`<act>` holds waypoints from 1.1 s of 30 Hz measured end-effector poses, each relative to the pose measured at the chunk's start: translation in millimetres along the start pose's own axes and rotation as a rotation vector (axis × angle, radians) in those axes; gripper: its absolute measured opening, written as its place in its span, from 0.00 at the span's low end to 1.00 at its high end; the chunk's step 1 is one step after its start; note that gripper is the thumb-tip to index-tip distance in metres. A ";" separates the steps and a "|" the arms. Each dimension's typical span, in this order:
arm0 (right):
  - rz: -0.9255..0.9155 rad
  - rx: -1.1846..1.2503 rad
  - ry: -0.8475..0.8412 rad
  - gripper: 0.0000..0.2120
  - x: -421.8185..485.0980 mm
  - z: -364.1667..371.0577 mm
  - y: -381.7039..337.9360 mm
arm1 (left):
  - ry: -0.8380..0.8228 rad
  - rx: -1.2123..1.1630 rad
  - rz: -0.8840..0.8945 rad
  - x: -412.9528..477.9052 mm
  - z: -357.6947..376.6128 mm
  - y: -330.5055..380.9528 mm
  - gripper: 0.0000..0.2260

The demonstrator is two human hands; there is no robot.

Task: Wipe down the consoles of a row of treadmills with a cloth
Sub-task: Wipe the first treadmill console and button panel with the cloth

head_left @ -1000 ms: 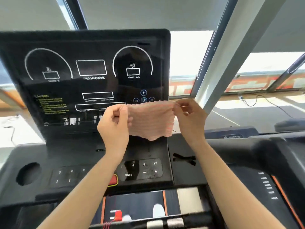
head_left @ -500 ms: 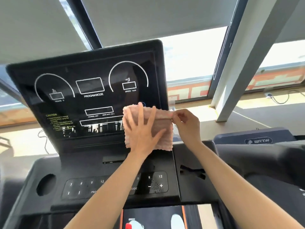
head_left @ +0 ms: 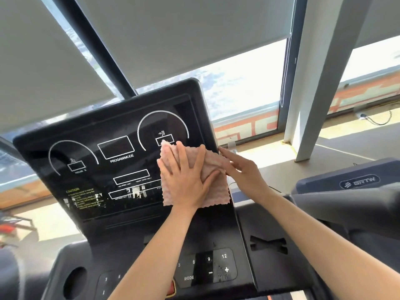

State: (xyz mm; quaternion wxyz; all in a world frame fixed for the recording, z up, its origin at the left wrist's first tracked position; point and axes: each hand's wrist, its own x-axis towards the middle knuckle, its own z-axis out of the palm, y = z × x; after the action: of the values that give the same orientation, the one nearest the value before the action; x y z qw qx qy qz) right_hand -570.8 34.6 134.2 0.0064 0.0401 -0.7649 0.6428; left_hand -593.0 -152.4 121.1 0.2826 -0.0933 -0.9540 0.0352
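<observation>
**Cloth sitting on the right end of the screen, rest of the panel lying to the left**

So the left hand (head_left: 186,176) is lying flat with its fingers spread, pressing the cloth (head_left: 216,192) onto the screen (head_left: 121,169). It isn't gripping anything, just palm down on top. The right hand (head_left: 243,169) is reaching in from the side with its fingers straight, touching the cloth's right edge right where the screen's border is. Looks to me like it's only steadying.

What I'm thinking matters here: the cloth is parked at the screen's right end, over the lower part of the speed dial. The screen's long axis is running left to right, so nearly all the bare glass is lying to the left of the pressing hand. The left hand is the one on the cloth, so I'm guessing it's doing the sweep.

The cloth itself is looking pale pink, nubbly, roughly square and spread out flat.
</observation>
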 end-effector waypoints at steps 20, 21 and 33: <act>-0.055 0.083 0.113 0.24 14.5 4.5 -31.8 | 0.084 0.111 0.183 139.9 -85.7 -48.2 0.36; -0.084 0.078 0.112 0.25 21.9 1.9 -42.0 | 0.076 0.093 0.172 145.6 -88.9 -48.1 0.36; -0.240 -0.073 0.154 0.28 57.3 9.3 -81.7 | -0.044 -0.150 0.136 194.4 -120.3 -58.3 0.31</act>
State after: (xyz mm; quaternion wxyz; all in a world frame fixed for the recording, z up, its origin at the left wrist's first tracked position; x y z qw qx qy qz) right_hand -621.8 8.5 216.4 0.1432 0.0814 -0.7749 0.6102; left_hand -696.5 -169.3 332.4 0.2509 -0.1782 -0.9513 -0.0153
